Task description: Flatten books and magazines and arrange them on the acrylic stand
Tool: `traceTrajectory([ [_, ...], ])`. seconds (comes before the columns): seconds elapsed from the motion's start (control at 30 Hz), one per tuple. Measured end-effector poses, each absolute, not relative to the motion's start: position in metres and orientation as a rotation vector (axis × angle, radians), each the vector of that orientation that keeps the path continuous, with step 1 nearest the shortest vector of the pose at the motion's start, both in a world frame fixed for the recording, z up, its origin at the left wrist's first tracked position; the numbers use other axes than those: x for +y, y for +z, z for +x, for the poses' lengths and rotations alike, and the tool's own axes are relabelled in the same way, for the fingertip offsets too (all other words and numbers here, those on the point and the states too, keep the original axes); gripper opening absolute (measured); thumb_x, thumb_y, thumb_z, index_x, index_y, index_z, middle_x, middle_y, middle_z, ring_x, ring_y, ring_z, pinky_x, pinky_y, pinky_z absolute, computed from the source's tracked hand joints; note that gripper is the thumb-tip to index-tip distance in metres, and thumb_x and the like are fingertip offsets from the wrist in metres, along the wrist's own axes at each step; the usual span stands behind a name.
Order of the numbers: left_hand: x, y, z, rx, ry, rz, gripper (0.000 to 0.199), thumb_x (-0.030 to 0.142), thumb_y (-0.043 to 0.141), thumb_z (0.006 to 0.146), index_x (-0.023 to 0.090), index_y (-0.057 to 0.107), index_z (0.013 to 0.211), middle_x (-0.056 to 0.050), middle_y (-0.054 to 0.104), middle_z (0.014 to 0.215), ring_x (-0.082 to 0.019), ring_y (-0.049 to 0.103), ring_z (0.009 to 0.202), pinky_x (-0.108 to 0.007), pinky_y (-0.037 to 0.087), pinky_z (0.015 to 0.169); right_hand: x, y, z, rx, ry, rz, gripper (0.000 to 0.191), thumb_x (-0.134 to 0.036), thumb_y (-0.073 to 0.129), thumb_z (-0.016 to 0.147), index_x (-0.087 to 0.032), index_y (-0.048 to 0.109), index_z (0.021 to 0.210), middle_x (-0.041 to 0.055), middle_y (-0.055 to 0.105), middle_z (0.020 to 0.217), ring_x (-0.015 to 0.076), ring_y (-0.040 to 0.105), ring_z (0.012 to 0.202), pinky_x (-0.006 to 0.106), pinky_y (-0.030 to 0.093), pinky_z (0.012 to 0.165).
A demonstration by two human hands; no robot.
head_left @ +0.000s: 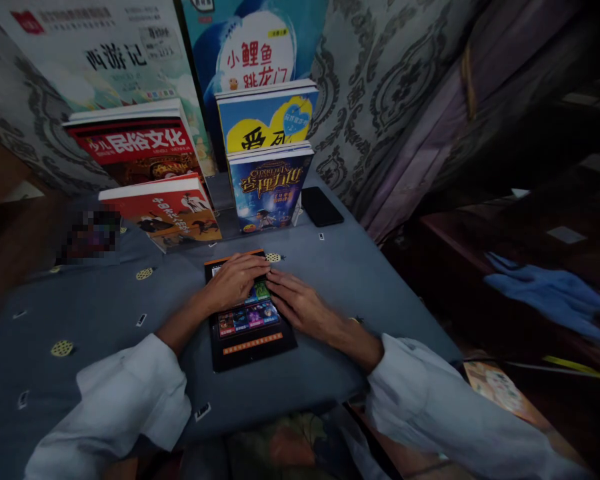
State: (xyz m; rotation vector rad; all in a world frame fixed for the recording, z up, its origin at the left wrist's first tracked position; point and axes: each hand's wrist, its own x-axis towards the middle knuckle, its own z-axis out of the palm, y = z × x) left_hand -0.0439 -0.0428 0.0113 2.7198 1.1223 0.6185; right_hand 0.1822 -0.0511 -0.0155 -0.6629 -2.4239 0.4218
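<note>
Resting on a black book (250,319), the 2 hands are meeting near its upper right part. The book is lying flat on the grey desk (105,310), in front of the person and slightly tilted to the view, showing rows of small coloured pictures and an orange strip near its lower edge. The left hand (236,280) is lying palm down across the upper part of the book, its fingers held close together and pointing right. The right hand (300,303) is reaching in over the book's right edge, its fingers also close together and stretched toward the left fingertips. The fingertips are sitting so near each other that I cannot tell whether they are touching, and neither hand is visibly pinching anything.

Beyond the hands, 2 groups of 3 books are standing on the desk. On the left, an orange book (167,215) is standing before a red book (140,148) and a tall pale book (100,60). On the right, a dark blue book (270,193) is standing before a yellow and blue book (267,127) and a tall blue book (260,43). A black phone (323,207) is lying just beside the right group. A purple curtain (414,137) is hanging beyond the desk's right side.
</note>
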Motion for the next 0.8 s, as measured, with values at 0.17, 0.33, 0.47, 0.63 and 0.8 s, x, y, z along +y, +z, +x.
traceTrajectory([
  [0.17,-0.044,0.009,-0.045,1.185,0.591,2.691,0.039,0.012,0.042,0.096,0.02,0.066,0.126,-0.01,0.068,0.131,-0.024,0.06,0.126,-0.051,0.044,0.107,-0.067,-0.012,0.19,-2.52,0.493,-0.695,0.052,-0.044,0.047,0.102,-0.012,0.054,0.142,0.0204,0.055,0.145,0.0311,0.04,0.146,0.053,0.045,0.114],
  [0.33,-0.045,0.008,-0.045,1.17,0.579,2.697,0.039,0.013,0.042,0.097,0.019,0.066,0.126,-0.011,0.067,0.132,-0.024,0.059,0.128,-0.051,0.043,0.107,-0.081,-0.007,0.202,-2.691,0.577,-0.641,0.105,-0.071,0.06,0.084,-0.01,0.018,0.16,0.0254,0.024,0.163,0.0348,0.012,0.154,0.059,0.028,0.121],
  [0.47,-0.046,0.009,-0.045,1.164,0.578,2.688,0.04,0.012,0.042,0.096,0.018,0.066,0.127,-0.012,0.068,0.131,-0.024,0.059,0.128,-0.052,0.044,0.107,-0.081,-0.002,0.207,-2.787,0.641,-0.601,0.126,-0.072,0.07,0.075,-0.012,0.001,0.161,0.0258,0.011,0.166,0.0363,0.003,0.155,0.059,0.021,0.123],
  [0.63,-0.046,0.009,-0.044,1.176,0.574,2.677,0.041,0.012,0.042,0.096,0.02,0.066,0.127,-0.011,0.068,0.132,-0.024,0.059,0.128,-0.052,0.043,0.108,-0.08,0.001,0.207,-2.772,0.652,-0.606,0.113,-0.059,0.071,0.083,-0.012,0.005,0.161,0.0264,0.014,0.165,0.0342,0.004,0.155,0.058,0.023,0.123],
  [0.8,-0.044,0.008,-0.047,1.173,0.59,2.706,0.04,0.011,0.043,0.095,0.019,0.066,0.127,-0.01,0.067,0.133,-0.023,0.06,0.127,-0.049,0.044,0.108,-0.078,-0.001,0.206,-2.739,0.629,-0.561,0.104,-0.056,0.068,0.087,-0.011,0.011,0.161,0.0272,0.016,0.165,0.0341,0.005,0.155,0.059,0.025,0.122],
])
